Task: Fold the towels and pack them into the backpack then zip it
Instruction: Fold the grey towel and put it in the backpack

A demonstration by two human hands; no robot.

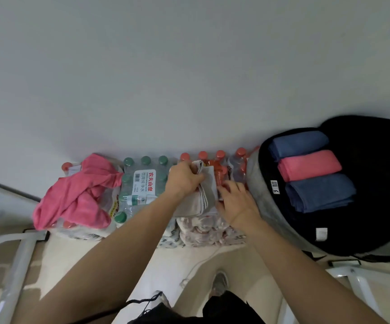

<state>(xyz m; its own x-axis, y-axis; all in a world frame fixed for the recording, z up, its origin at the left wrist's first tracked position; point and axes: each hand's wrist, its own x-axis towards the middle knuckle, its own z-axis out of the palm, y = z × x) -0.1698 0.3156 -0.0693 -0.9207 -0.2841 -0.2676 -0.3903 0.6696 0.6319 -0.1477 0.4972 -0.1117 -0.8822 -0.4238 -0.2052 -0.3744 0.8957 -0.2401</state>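
Note:
A folded grey towel lies on top of shrink-wrapped packs of water bottles. My left hand grips its far left edge, fingers curled over the fold. My right hand lies at the towel's right edge with its fingers bent down against it. An unfolded pink towel lies crumpled over the bottle packs at the left. At the right the black backpack lies open, with two folded blue towels and a folded pink towel between them inside.
White wall fills the upper view. White metal frame legs stand at lower left and lower right. A white cable runs over the pale floor near my shoes.

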